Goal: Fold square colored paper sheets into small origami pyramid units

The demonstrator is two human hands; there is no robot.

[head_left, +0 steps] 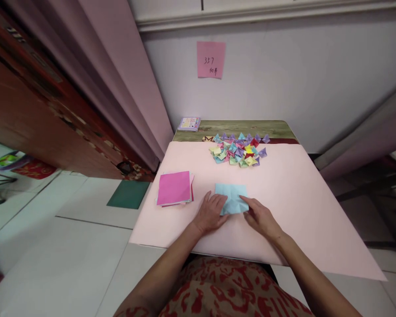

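One blue paper (233,204), creased, mid pink sheet (303,198): left hand (210,214) holding left edge, right hand (261,218) holding right edge. Uneven pull could skew creases; hard tug could tear paper.

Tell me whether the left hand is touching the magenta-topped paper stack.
Apart: the head view shows a strip of pale pink table cover between the left hand and the paper stack.

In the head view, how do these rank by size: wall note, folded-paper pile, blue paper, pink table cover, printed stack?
1. Pink table cover
2. Folded-paper pile
3. Blue paper, partly hidden, and wall note: too alike to rank
4. Printed stack
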